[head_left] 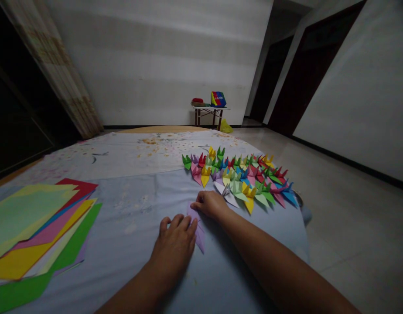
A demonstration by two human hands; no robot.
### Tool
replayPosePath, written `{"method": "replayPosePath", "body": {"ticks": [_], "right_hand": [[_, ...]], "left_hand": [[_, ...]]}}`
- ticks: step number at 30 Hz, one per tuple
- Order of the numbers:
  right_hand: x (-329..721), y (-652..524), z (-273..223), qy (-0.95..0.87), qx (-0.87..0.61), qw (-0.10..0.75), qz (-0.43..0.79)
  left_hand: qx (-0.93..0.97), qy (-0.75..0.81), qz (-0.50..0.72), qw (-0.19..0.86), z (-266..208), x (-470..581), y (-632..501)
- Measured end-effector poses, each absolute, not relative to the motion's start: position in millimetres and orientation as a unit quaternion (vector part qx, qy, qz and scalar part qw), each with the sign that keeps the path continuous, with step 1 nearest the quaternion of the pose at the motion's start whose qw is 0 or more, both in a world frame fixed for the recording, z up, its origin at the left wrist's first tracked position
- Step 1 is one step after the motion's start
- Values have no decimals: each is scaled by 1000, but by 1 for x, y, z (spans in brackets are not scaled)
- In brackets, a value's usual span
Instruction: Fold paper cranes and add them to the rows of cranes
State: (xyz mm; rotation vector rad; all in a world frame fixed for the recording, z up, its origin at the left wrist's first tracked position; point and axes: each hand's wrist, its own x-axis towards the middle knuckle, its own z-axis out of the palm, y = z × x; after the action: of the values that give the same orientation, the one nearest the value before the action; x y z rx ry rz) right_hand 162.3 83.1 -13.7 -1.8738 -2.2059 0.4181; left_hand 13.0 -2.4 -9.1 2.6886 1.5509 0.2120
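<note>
A narrow piece of purple origami paper (200, 240), folded to a point at its near end, lies flat on the cloth. My left hand (175, 239) rests at its left side with bent fingers, the fingertips and thumb holding the paper down. At the far end, my right hand (210, 204) has its fingers closed in a pinch on the paper. Just beyond my right hand stand many folded paper cranes (236, 174) in several colours. The nearest of them is a white-grey crane (227, 194).
Overlapping sheets of coloured paper (31, 218) lie to the left. A blue cloth (129, 248) and a flowered cloth (123, 152) cover the round table. Against the wall stands a small table (210, 108) with a colourful box-shaped bag (217, 99); a yellow plastic bag (225, 127) sits beside it.
</note>
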Motion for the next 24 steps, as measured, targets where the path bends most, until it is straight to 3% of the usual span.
{"method": "replayPosePath", "body": {"ticks": [6,12,16,24], "right_hand": [[176,72,-6,-755,-610,169,173],[176,56,-8,-801,-569,120,140],[172,54,-5,-817,-559,95,107],[172,49,-6,-820,-535,125,158]], "left_hand": [[864,487,113,52,-6,7,0],[837,496,211,89,-13,-1,11],[831,506,212,93,-11,-3,14],[830,503,208,125,-10,1,15]]}}
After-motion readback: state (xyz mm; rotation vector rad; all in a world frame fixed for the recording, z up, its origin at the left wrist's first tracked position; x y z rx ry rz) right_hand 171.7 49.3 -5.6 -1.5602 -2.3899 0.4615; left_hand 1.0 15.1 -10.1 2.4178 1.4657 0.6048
